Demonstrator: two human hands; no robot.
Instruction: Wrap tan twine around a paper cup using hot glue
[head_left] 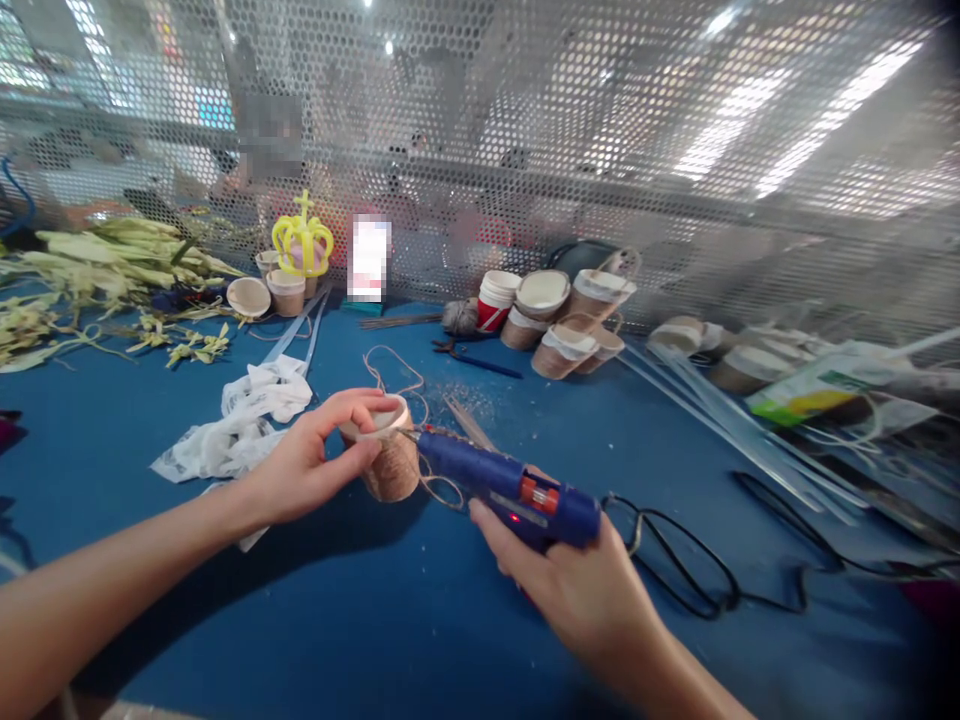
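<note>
A small twine-wrapped cup [393, 466] with a white rim is pinched at its edge by my left hand [311, 455], thumb outside and fingers over the opening. My right hand [581, 575] is wrapped round a blue glue gun [480, 467], whose tip meets the cup's rim on the right side. A small red light glows on the gun. Loose twine [442, 490] loops beside the cup and behind it. Crumpled white cloth [225, 440] lies left of the cup, partly behind my left forearm.
Wrapped cups [559, 350] stand at the back, near pliers [480, 362] and a grey twine ball [460, 317]. Clear glue sticks [720, 420] and a black cable [690, 570] lie right. Dried husks [120, 255], a yellow crown [302, 245] and a phone [369, 260] are back left. Perforated metal screen [450, 120] behind.
</note>
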